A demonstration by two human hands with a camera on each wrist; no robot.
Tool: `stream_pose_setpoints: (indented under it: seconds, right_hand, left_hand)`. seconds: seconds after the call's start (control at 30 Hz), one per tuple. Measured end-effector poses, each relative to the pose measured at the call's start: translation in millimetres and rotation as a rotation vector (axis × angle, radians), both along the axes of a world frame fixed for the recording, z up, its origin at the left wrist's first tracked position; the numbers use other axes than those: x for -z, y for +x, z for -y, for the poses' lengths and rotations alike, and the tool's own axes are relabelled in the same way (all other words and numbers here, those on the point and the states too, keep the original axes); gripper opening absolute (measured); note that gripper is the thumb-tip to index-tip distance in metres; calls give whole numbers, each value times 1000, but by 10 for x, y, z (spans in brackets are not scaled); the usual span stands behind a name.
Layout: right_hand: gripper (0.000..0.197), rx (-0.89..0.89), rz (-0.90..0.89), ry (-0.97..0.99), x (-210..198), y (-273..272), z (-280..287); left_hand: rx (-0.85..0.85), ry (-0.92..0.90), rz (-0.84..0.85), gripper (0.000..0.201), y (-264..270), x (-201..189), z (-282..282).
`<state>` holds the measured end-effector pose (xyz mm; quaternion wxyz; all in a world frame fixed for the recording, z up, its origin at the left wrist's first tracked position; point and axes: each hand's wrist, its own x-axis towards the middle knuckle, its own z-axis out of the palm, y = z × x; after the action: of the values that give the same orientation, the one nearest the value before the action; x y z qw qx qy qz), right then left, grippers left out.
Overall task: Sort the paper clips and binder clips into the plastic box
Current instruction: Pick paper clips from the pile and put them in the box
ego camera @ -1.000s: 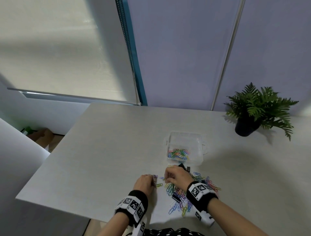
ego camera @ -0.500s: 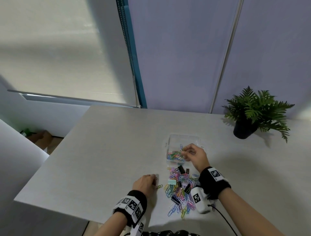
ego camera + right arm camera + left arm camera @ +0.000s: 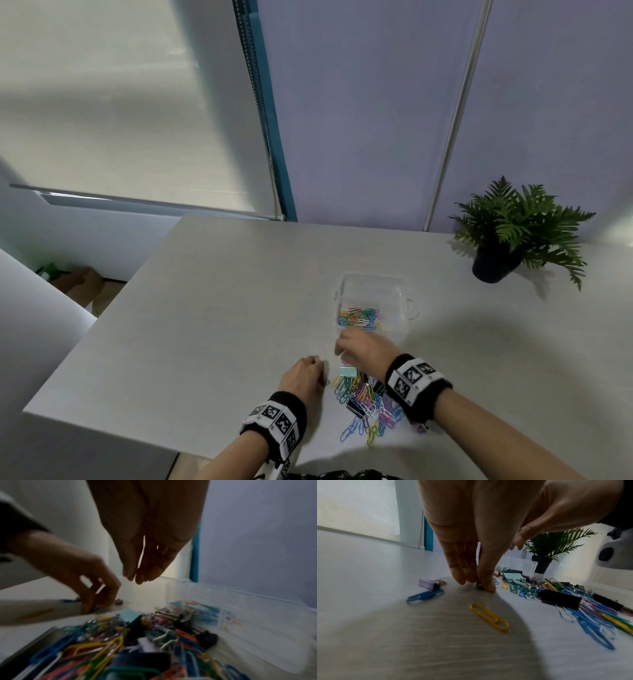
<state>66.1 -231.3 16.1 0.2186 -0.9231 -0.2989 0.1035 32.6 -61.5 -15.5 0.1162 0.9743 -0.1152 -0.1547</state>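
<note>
A clear plastic box (image 3: 404, 291) stands on the table, with coloured paper clips (image 3: 359, 317) in its near left part. Just in front of it lies a mixed pile of paper clips and binder clips (image 3: 363, 401). My left hand (image 3: 320, 368) is at the pile's left edge. In the left wrist view my left hand (image 3: 476, 586) pinches a small blue-green paper clip (image 3: 478, 587) against the table. My right hand (image 3: 342, 349) hovers over the pile's far end. Seen from the right wrist, my right hand (image 3: 137, 578) has loose fingers (image 3: 128, 569) that hold nothing.
A potted fern (image 3: 507, 233) stands at the back right. Left of the pile lie a yellow paper clip (image 3: 489, 617), a blue paper clip (image 3: 425, 596) and a lilac binder clip (image 3: 428, 584). The table's (image 3: 205, 308) near edge runs just under my wrists.
My right hand went from the pile to the box, then came back over the pile's far end, now holding nothing. My left hand has stayed at the pile's left edge.
</note>
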Motion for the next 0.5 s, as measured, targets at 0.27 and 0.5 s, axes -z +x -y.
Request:
stream_pose_setpoints:
  seconds: [0.27, 0.5]
  right_hand:
    - [41, -218, 50, -419, 247, -48, -291]
    - [15, -236, 147, -374, 256, -116, -306]
  left_hand:
    - [32, 111, -64, 31, 15, 40, -31]
    - [-68, 36, -93, 27, 175, -65, -153]
